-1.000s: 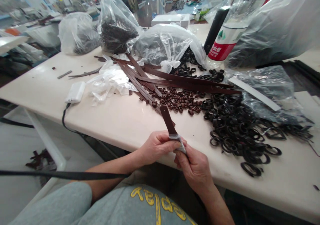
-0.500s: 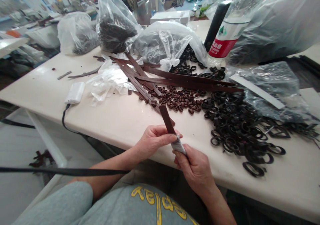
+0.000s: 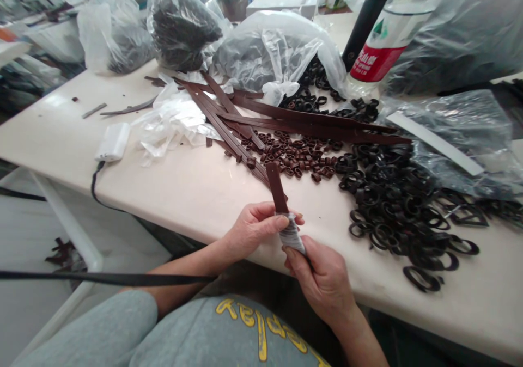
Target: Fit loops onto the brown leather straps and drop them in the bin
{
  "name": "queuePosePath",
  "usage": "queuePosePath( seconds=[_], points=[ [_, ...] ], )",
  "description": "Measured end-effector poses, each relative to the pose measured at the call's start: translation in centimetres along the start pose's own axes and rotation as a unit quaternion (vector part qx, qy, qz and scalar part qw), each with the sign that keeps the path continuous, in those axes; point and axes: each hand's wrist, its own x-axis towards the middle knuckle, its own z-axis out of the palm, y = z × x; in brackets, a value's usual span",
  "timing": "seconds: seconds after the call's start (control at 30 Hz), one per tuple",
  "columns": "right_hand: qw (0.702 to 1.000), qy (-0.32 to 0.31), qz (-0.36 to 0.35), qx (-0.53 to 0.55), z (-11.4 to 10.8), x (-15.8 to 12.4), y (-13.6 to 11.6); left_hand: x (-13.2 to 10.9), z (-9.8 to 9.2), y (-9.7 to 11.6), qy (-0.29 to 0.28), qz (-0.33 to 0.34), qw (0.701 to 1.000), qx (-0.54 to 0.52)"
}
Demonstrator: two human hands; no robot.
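A dark brown strip, its lower part wrapped in whitish plastic, is held slantwise over the table's front edge. My left hand pinches it between thumb and fingers at the upper end of the wrap. Lower down, my right hand is closed round the wrapped end, which it partly hides. Behind the strip's top lie small brown loops and long brown strips. A heap of black loops spreads to the right of my hands.
A white power bank with a black cable sits on the table at the left. Crumpled plastic, filled plastic bags and a bottle with a red label stand farther back. A black strap crosses the lower left.
The view has shifted slightly, so the table items sit a little differently. Both hands keep hold of the strip; my left fingertips stick out a little more beyond the wrap.
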Motion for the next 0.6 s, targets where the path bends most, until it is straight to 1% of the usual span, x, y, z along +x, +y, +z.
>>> queuePosePath(
  seconds=[0.1, 0.3, 0.47, 0.6],
  points=[
    [1.0, 0.005, -0.013, -0.004, -0.1, 0.1, -0.2, -0.1, -0.1, 0.4, -0.021, -0.003, 0.999, 0.033],
    [1.0, 0.01, -0.013, 0.016, -0.5, 0.7, -0.4, -0.1, 0.6, 1.4, -0.038, 0.009, 0.993, 0.108],
    [0.999, 0.015, -0.001, 0.039, -0.4, 1.2, -0.5, -0.1, 0.8, 1.4, -0.057, 0.044, 0.992, 0.1],
    [0.999, 0.023, -0.001, 0.041, -0.2, 1.0, -0.4, -0.1, 1.0, 1.3, -0.047, 0.035, 0.991, 0.118]
  ],
)
